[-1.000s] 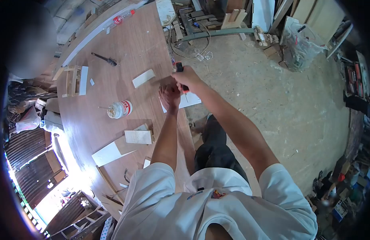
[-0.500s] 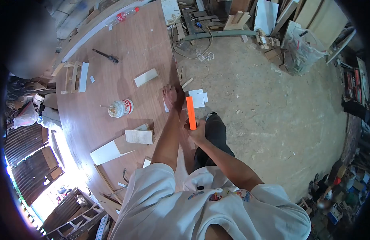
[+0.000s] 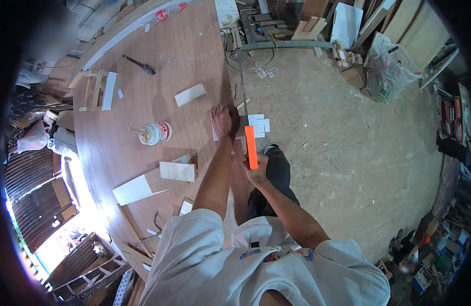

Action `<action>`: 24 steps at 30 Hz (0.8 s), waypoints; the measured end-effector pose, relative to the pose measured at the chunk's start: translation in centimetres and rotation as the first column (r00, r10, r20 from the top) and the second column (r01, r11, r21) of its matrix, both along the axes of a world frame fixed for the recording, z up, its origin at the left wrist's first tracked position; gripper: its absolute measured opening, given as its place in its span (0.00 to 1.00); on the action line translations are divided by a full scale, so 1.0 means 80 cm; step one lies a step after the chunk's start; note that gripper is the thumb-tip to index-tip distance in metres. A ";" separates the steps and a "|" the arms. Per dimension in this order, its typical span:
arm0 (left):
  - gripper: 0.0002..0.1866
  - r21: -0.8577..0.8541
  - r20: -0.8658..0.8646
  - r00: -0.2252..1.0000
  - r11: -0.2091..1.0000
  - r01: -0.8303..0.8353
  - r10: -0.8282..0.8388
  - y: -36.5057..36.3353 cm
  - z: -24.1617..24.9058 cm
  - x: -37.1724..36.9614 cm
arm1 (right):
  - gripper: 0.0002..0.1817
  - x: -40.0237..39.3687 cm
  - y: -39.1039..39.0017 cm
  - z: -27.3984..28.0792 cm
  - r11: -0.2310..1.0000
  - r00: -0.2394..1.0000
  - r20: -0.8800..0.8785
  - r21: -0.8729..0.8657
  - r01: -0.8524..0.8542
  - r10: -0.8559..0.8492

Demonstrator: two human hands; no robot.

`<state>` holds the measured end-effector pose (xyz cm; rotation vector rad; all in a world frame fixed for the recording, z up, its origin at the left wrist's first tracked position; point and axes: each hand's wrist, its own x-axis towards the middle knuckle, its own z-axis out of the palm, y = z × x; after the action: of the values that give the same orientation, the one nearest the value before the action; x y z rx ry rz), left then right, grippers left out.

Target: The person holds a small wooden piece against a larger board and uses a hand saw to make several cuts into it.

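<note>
My right hand (image 3: 257, 168) is wrapped round the orange handle (image 3: 251, 148) of a handsaw. Its thin blade (image 3: 244, 94), almost edge-on, points away from me along the table's right edge. Under my left hand (image 3: 223, 121), which bears down at that edge with bent fingers, lies a white board (image 3: 213, 131). A notched white piece (image 3: 258, 125) shows to the right, beyond the edge and beside the saw handle; the blade overlaps its left side in this view. My left palm hides the middle of the board.
The wooden table (image 3: 144, 102) carries a white block (image 3: 190, 95), a jar (image 3: 156, 133) with a stick in it, and more white boards (image 3: 178, 171). A dark tool (image 3: 139, 65) and a plastic bottle (image 3: 169, 11) lie farther off. A plastic bag (image 3: 393, 71) stands on the floor.
The view has shifted slightly. The saw handle has moved a little right and its blade now shows as a thin line. My left hand stays on the board.
</note>
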<state>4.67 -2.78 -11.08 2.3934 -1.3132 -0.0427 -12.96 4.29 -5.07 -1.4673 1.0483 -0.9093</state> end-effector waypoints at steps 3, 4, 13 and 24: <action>0.04 -0.055 0.016 1.000 0.998 0.011 -0.010 -0.003 -0.001 -0.002 | 0.04 0.001 -0.008 0.018 0.999 0.999 0.038 0.034 0.019 -0.021; 0.05 -0.053 0.048 0.999 0.998 0.021 -0.018 -0.004 0.000 0.002 | 0.04 0.003 -0.013 0.017 0.999 0.999 0.040 0.030 0.016 -0.017; 0.06 -0.255 -0.056 0.998 0.966 -0.049 0.036 -0.014 0.038 -0.019 | 0.08 0.066 -0.183 0.143 0.713 0.992 0.126 0.693 -0.106 0.025; 0.06 -0.146 0.037 0.999 0.989 -0.009 0.014 -0.006 0.017 -0.013 | 0.14 0.012 -0.003 0.026 0.985 0.979 0.113 0.060 0.164 -0.170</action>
<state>3.60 -3.27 -9.72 2.2887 -1.2731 0.0989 -12.01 4.06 -2.96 -1.2824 1.1103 -1.0682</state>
